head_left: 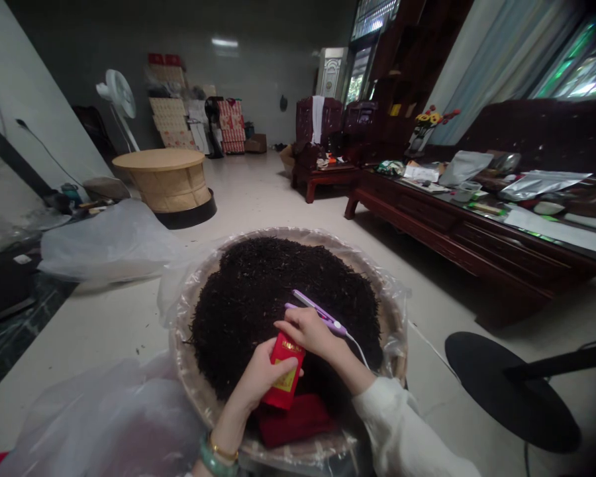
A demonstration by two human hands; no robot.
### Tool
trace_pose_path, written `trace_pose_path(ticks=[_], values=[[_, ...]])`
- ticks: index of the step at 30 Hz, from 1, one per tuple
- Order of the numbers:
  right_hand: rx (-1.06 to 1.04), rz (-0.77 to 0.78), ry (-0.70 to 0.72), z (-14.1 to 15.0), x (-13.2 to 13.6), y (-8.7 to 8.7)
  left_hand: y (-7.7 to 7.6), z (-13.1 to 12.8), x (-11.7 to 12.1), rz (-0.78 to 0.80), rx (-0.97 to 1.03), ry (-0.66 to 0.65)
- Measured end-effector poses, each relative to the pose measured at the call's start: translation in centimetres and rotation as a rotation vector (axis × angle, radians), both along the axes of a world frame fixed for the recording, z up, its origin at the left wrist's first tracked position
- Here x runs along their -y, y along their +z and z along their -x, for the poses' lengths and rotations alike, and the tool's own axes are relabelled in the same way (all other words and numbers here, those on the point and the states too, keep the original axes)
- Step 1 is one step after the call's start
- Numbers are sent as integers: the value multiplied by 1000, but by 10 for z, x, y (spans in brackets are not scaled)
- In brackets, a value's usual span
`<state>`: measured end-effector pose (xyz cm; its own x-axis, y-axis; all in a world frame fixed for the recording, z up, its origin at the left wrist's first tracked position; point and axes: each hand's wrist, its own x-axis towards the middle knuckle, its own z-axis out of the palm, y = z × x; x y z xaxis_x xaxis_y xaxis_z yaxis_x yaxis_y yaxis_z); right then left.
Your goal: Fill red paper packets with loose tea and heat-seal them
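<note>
A round bamboo tray (191, 331) lined with clear plastic holds a wide heap of dark, loose tea leaves (258, 298). Above the heap, my left hand (261, 374) is shut around a small red packet (284, 371) with gold print. My right hand (302, 331) grips a slim purple heat sealer (319, 313) with a white cord, its jaws near the packet's top edge. Whether the jaws touch the packet is hidden behind my fingers. A folded dark red cloth or bag (294, 421) lies on the tray's near side under my wrists.
Crumpled clear plastic sheets (104, 242) lie on the floor left of the tray. A round black stand base (511, 391) sits to the right. Beyond are a round woven table (161, 179) and a long wooden table (457, 228) holding foil bags.
</note>
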<state>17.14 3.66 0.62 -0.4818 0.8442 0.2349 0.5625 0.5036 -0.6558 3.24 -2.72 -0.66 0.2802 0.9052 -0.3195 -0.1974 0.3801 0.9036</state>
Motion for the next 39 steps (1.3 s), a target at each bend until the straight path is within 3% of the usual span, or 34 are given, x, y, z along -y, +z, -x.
trace_pose_path(ticks=[5,6,8,10,11,12,14,17,20,22,26,29,31,36,39], values=[[-229,337,88,-14,-1,2,-6,6,-5,-39,-36,-9],[-275,367,57,-19,-3,2,-5,8,-6,-85,-78,37],[-409,376,-109,-25,-8,2,1,11,-5,-278,-249,268],[-591,361,-291,-24,-9,3,14,11,3,-606,-505,616],[-673,366,-325,-19,-7,5,23,10,9,-793,-622,721],[-740,385,-312,-12,-4,8,32,6,17,-960,-696,740],[-794,510,-136,6,6,15,50,-2,33,-1199,-728,618],[-803,726,144,28,17,24,61,-12,49,-1341,-661,493],[-789,711,83,25,14,24,52,-6,42,-1211,-631,498],[-644,669,49,13,10,19,40,5,29,-1065,-624,547],[-38,545,285,-8,16,7,23,22,5,-826,-603,675],[228,418,395,-10,25,3,16,29,-2,-737,-569,603],[265,376,372,-8,28,2,10,36,-4,-702,-593,534],[301,331,287,-5,26,2,-3,61,-7,-525,-574,655],[339,289,298,-1,30,5,-5,64,-9,-481,-594,497]])
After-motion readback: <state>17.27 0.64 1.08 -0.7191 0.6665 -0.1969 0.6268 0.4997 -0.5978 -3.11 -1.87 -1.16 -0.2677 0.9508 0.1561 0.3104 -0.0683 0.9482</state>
